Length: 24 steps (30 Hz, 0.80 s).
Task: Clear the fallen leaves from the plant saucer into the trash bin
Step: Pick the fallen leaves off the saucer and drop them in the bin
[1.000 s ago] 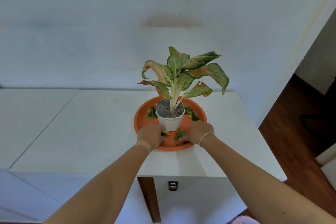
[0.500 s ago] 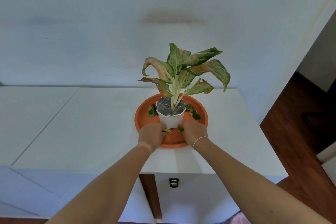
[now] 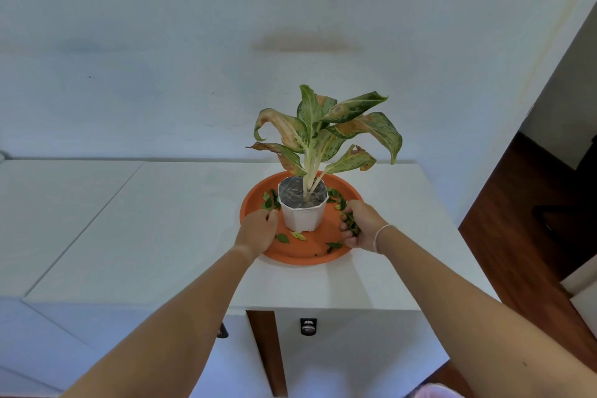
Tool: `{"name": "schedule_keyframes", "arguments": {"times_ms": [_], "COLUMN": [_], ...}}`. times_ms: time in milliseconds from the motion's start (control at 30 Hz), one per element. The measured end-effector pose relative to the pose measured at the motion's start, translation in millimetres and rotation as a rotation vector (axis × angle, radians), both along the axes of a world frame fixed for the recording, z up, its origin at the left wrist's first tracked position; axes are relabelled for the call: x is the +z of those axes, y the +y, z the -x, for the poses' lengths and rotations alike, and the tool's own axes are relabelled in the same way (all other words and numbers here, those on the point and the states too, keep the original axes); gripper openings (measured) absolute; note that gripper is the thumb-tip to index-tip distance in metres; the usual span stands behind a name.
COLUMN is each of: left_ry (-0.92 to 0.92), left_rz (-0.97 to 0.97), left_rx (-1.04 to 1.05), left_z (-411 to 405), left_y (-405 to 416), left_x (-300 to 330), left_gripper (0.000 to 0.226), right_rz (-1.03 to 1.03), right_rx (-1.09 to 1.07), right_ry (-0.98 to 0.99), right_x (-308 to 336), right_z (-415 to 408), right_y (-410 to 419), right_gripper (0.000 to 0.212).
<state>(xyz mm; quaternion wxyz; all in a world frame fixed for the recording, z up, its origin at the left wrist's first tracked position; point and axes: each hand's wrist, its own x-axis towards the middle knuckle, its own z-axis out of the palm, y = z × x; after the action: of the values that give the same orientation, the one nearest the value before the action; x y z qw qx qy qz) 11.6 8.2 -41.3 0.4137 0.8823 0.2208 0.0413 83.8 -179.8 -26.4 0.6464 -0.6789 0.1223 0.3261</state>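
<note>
Your right hand (image 3: 361,224) clutches green leaves (image 3: 352,223); your left hand (image 3: 258,229) curls, grip unclear; small scraps dot the orange saucer (image 3: 303,252)

Both hands rest in the orange saucer (image 3: 303,255) flanking the white pot (image 3: 303,215): the left hand (image 3: 256,233) beside it, the right hand (image 3: 363,228) curled around green leaves (image 3: 352,224). Loose leaf scraps (image 3: 290,237) lie before the pot.
</note>
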Motion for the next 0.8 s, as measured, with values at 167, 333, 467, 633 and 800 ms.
{"name": "schedule_keyframes", "arguments": {"times_ms": [167, 333, 467, 633, 800], "left_ry": [0.13, 0.178, 0.178, 0.24, 0.28], "left_rz": [0.434, 0.315, -0.009, -0.331, -0.527], "left_rx": [0.105, 0.034, -0.092, -0.217, -0.212], "left_z": [-1.2, -0.8, -1.4, 0.8, -0.1], "left_y": [8.2, 6.8, 4.5, -2.6, -10.1], "left_x": [7.3, 10.7, 8.5, 6.2, -3.2], "left_gripper": [0.026, 0.042, 0.04, 0.034, 0.032], "right_rz": [-0.065, 0.093, 0.451, 0.83, 1.123], "right_rx": [-0.062, 0.159, 0.368, 0.595, 0.643], "right_ry": [-0.011, -0.102, -0.369, -0.581, -0.658], "right_x": [-6.4, -6.9, -0.6, -5.1, -6.0], "right_z": [4.1, 5.0, 4.5, 3.0, 12.9], "right_y": [-3.7, -4.7, 1.1, 5.0, 11.0], "right_gripper": [0.034, 0.019, 0.022, 0.046, 0.041]}}
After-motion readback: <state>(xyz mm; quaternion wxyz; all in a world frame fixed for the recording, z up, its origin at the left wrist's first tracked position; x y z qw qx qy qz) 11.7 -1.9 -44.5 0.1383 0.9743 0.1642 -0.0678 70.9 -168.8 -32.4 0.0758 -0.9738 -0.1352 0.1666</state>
